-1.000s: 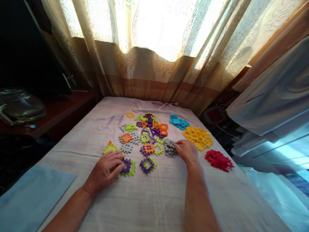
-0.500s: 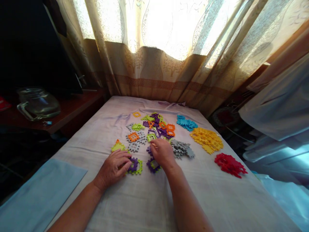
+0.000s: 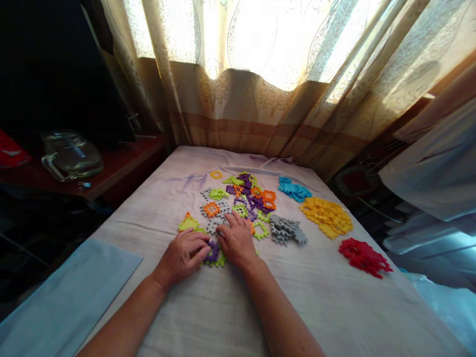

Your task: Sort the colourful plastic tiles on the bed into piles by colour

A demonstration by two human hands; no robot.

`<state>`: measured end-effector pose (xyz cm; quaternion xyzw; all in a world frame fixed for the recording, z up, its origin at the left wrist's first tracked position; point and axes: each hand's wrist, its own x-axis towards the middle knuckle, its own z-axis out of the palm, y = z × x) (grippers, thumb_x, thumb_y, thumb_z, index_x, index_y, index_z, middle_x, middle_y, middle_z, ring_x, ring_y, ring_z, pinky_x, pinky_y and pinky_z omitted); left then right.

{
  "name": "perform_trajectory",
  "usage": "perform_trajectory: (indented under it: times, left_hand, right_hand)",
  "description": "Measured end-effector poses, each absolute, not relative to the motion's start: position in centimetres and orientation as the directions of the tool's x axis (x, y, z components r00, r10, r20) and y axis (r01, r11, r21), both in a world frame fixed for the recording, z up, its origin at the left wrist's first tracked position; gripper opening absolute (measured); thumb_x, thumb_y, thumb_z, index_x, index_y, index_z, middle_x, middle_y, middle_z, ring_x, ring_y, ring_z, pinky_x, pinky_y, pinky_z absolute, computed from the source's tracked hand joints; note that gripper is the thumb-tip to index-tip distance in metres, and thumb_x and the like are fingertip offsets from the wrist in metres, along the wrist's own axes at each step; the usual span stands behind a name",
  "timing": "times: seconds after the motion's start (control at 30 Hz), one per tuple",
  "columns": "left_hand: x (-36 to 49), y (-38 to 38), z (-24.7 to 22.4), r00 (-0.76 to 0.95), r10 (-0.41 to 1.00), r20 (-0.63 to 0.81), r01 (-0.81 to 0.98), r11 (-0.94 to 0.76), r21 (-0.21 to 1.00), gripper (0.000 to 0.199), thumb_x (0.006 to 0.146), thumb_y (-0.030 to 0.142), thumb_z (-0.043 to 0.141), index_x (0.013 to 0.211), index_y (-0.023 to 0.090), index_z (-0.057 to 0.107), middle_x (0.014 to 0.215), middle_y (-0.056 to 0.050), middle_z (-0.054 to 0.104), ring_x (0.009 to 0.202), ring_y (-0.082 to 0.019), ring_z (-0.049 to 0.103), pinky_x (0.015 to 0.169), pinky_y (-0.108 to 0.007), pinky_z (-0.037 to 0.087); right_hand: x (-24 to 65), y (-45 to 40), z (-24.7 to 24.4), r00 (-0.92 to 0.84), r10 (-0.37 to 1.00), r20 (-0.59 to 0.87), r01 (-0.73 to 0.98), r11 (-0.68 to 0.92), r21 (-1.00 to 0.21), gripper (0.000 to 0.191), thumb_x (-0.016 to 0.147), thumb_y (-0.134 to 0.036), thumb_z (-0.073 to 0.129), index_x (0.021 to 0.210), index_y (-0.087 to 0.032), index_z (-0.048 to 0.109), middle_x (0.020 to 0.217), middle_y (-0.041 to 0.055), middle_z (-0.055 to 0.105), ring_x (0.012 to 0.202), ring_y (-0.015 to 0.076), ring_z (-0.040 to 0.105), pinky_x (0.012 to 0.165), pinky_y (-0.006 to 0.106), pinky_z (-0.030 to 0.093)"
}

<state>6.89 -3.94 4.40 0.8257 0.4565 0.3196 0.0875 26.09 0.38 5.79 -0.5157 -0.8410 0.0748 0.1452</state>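
Note:
My left hand (image 3: 183,255) rests on the sheet with its fingers stretched out and loosely apart. Its fingertips lie at a purple square frame piece (image 3: 213,252), which sits over a lime-green notched piece (image 3: 219,262). Just to the right, my right hand (image 3: 238,242) lies palm down, fingers spread, over the interlocking plastic pieces; what is under its palm is hidden. A grey window piece (image 3: 213,226) shows by its thumb side. Beyond my left fingers is a lime-green piece (image 3: 189,223) with an orange tip.
Mixed purple, orange and green pieces (image 3: 247,191) lie farther back. To the right are grey (image 3: 286,229), blue (image 3: 294,189), yellow (image 3: 327,216) and red (image 3: 364,257) piles. A blue cloth (image 3: 74,292) covers the left front. A glass jug (image 3: 74,156) stands on the side table.
My right hand has moved left and flattened, its fingers now spread over the near pieces beside my left hand. A green frame is uncovered to its right. The view has shifted slightly.

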Motion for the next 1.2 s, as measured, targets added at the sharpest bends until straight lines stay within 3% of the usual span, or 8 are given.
perform_trajectory:
  times: [0.27, 0.5, 0.63, 0.8, 0.93, 1.03, 1.2]
  left_hand:
    - [6.8, -3.9, 4.3, 0.384, 0.811, 0.442, 0.694, -0.569, 0.441, 0.025, 0.093, 0.033, 0.050, 0.085, 0.024, 0.072, 0.100, -0.004, 0.077, 0.097, -0.018, 0.069, 0.103, -0.037, 0.045]
    - [6.6, -3.6, 4.0, 0.387, 0.792, 0.473, 0.697, -0.587, 0.412, 0.026, 0.093, 0.034, 0.049, 0.086, 0.025, 0.073, 0.099, -0.003, 0.077, 0.095, -0.017, 0.070, 0.102, -0.035, 0.047]
    - [6.5, -3.5, 3.9, 0.385, 0.783, 0.489, 0.692, -0.595, 0.409, 0.026, 0.092, 0.035, 0.050, 0.084, 0.025, 0.072, 0.097, -0.002, 0.077, 0.094, -0.018, 0.070, 0.100, -0.034, 0.048]
    - [6.4, -3.5, 4.1, 0.397, 0.782, 0.481, 0.700, -0.597, 0.393, 0.025, 0.092, 0.035, 0.051, 0.084, 0.025, 0.072, 0.098, -0.002, 0.077, 0.093, -0.017, 0.070, 0.098, -0.033, 0.049]
    - [6.5, -3.5, 4.1, 0.390, 0.787, 0.478, 0.703, -0.589, 0.398, 0.025, 0.092, 0.035, 0.051, 0.082, 0.025, 0.072, 0.099, -0.002, 0.076, 0.093, -0.017, 0.070, 0.099, -0.033, 0.048]
    - [6.5, -3.6, 4.1, 0.388, 0.788, 0.479, 0.701, -0.589, 0.402, 0.025, 0.092, 0.035, 0.051, 0.082, 0.024, 0.072, 0.098, -0.002, 0.076, 0.093, -0.017, 0.070, 0.100, -0.033, 0.048]
    - [6.5, -3.6, 4.1, 0.380, 0.798, 0.467, 0.700, -0.579, 0.419, 0.026, 0.092, 0.034, 0.051, 0.082, 0.024, 0.072, 0.098, -0.003, 0.076, 0.094, -0.017, 0.070, 0.101, -0.034, 0.047]
  right_hand:
    - [26.0, 0.4, 5.5, -0.436, 0.879, 0.193, 0.818, 0.477, -0.322, 0.014, 0.087, -0.023, 0.061, 0.099, -0.020, 0.067, 0.140, 0.0113, 0.054, 0.140, 0.0301, 0.034, 0.112, 0.051, 0.025]
    - [28.2, 1.5, 6.9, -0.344, 0.887, 0.309, 0.820, 0.444, -0.360, 0.012, 0.086, -0.022, 0.061, 0.097, -0.020, 0.065, 0.137, 0.0124, 0.056, 0.139, 0.0292, 0.035, 0.111, 0.050, 0.028]
    - [33.6, 2.9, 8.3, -0.138, 0.932, 0.336, 0.901, 0.259, -0.349, 0.011, 0.085, -0.023, 0.062, 0.094, -0.020, 0.066, 0.133, 0.0114, 0.059, 0.136, 0.0302, 0.039, 0.108, 0.050, 0.031]
    - [40.1, 3.4, 8.9, 0.169, 0.957, 0.236, 0.951, -0.095, -0.294, 0.013, 0.087, -0.025, 0.059, 0.094, -0.020, 0.069, 0.125, 0.0117, 0.062, 0.126, 0.0294, 0.048, 0.101, 0.047, 0.039]
    - [41.4, 3.0, 8.7, 0.254, 0.956, 0.149, 0.948, -0.215, -0.234, 0.016, 0.089, -0.028, 0.058, 0.094, -0.020, 0.071, 0.111, 0.0132, 0.066, 0.116, 0.0293, 0.055, 0.092, 0.045, 0.045]
    - [41.3, 2.9, 8.5, 0.252, 0.959, 0.128, 0.950, -0.220, -0.220, 0.017, 0.088, -0.029, 0.059, 0.095, -0.021, 0.072, 0.110, 0.0132, 0.067, 0.114, 0.0298, 0.055, 0.089, 0.045, 0.045]
    - [40.1, 3.3, 8.6, 0.173, 0.955, 0.240, 0.961, -0.110, -0.254, 0.017, 0.086, -0.027, 0.059, 0.095, -0.022, 0.072, 0.113, 0.0108, 0.068, 0.116, 0.0294, 0.054, 0.092, 0.045, 0.042]
